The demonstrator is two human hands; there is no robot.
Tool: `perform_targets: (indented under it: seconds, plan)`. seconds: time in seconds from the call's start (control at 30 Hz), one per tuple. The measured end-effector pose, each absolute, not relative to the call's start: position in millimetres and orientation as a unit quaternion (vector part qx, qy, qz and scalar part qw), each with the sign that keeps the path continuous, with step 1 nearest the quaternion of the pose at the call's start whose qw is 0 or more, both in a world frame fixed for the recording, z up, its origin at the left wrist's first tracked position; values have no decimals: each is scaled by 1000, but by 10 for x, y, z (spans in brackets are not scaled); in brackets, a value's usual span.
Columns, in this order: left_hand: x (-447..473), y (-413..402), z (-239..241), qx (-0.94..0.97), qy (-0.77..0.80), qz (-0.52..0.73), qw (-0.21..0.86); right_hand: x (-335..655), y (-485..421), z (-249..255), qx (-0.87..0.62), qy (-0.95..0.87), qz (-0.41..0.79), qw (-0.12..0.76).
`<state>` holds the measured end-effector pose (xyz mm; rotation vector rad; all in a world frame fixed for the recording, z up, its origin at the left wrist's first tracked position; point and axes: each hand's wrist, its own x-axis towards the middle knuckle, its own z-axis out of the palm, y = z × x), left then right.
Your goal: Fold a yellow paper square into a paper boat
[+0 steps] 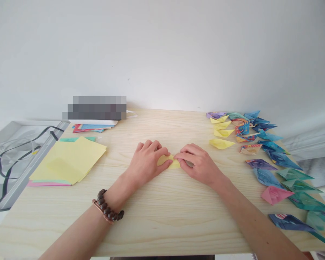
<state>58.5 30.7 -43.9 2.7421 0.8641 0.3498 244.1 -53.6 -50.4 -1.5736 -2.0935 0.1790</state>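
A small folded piece of yellow paper [174,164] lies low over the middle of the table, partly covered by my fingers. My left hand [148,159] pinches its left side between thumb and index finger. From the other side, my right hand [195,162] grips the paper with thumb and fingertips close together. The two sets of fingertips nearly meet at the paper's centre. Its exact folded shape is hidden by the fingers. A dark beaded bracelet [108,207] circles my left wrist.
Several folded paper boats in yellow, blue, green and a pink one [276,195] cover the table's right side. Yellow paper sheets [70,159] are stacked at left. More coloured sheets [93,128] lie behind them, below a pixelated object. A grey tray [13,144] with cables stands far left.
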Motion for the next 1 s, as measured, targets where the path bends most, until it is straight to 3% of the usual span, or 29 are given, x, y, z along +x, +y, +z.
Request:
perform_targets:
  seconds: [0.4,1.0]
  plan:
    - [588,315,-436,938,304,119,116,2556,-659,-468,-542,-815,38,202]
    - [574,331,-463,937,297,130,130,2590,-729,-504,-552,-778,90,287]
